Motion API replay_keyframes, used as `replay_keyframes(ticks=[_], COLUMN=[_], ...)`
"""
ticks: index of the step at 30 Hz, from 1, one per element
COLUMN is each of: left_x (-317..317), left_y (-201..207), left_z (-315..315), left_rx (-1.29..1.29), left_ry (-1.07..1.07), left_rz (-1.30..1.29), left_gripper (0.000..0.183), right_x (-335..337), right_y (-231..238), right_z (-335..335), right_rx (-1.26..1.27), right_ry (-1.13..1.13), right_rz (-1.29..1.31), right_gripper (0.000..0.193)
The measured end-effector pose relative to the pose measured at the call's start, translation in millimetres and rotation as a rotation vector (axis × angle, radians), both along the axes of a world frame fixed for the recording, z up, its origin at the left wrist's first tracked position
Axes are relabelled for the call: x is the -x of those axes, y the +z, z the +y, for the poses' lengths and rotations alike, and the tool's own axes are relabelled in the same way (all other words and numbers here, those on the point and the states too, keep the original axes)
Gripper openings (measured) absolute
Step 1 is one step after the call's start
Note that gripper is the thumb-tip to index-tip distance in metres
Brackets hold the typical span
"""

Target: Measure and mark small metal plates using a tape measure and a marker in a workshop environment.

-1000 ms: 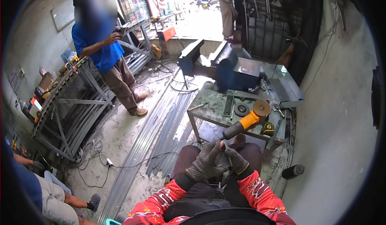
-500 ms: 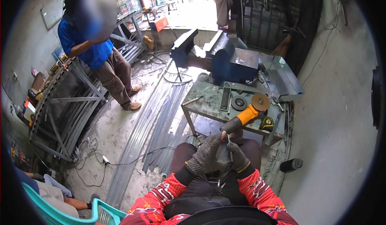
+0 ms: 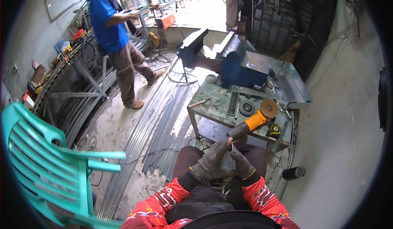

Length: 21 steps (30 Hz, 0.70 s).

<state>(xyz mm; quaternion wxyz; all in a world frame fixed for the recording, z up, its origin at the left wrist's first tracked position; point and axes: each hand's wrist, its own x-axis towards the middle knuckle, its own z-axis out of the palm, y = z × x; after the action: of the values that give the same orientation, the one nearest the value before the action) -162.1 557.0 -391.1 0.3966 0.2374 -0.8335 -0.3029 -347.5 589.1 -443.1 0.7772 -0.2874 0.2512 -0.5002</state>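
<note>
In my lap, both gloved hands are closed around a small flat grey metal piece (image 3: 229,162). My left hand (image 3: 210,161), in a grey knit glove with a bare thumb tip, grips it from the left. My right hand (image 3: 244,164), gloved alike, pinches its right edge, which shows as a thin line. What the piece is exactly I cannot tell. Just beyond my hands, an orange and black angle grinder (image 3: 254,121) with a brown disc lies on the metal table (image 3: 213,112), its handle overhanging the near edge.
A blue bench vise (image 3: 241,69) stands at the table's back. A tape measure (image 3: 273,130), a spare disc (image 3: 247,108) and a marker (image 3: 199,103) lie nearer. Metal profiles (image 3: 141,126) and cables cover the floor. A green plastic chair (image 3: 53,163) stands left; a black bottle (image 3: 294,173) lies right.
The person in blue has turned and stepped to the right. The green chair now stands high at left, and the person seen beside it is mostly out of view. My hands keep nearly the same hold.
</note>
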Motion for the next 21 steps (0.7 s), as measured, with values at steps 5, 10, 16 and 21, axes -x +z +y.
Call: replay_keyframes(ticks=[5, 10, 16, 21], left_x=[-0.2, -1.8, -1.8, -0.6], left_y=[0.9, 1.7, 3.7, 3.3], left_z=[-0.1, 1.4, 1.5, 2.9], left_rx=[0.024, -0.026, -0.008, 0.080], left_ry=[-0.016, -0.015, -0.025, -0.018], left_rz=[0.023, 0.059, 0.027, -0.004], left_gripper=[0.131, 0.132, 0.129, 0.126], right_x=[0.2, -3.7, -6.3, -7.6], right_y=[6.1, 14.0, 19.0, 24.1], right_z=[-0.4, -0.6, -3.0, 0.1], right_rx=[-0.088, -0.026, 0.123, 0.166], right_ry=[0.003, -0.026, -0.017, -0.042], right_rz=[0.030, 0.058, 0.191, 0.199], right_gripper=[0.080, 0.076, 0.067, 0.069])
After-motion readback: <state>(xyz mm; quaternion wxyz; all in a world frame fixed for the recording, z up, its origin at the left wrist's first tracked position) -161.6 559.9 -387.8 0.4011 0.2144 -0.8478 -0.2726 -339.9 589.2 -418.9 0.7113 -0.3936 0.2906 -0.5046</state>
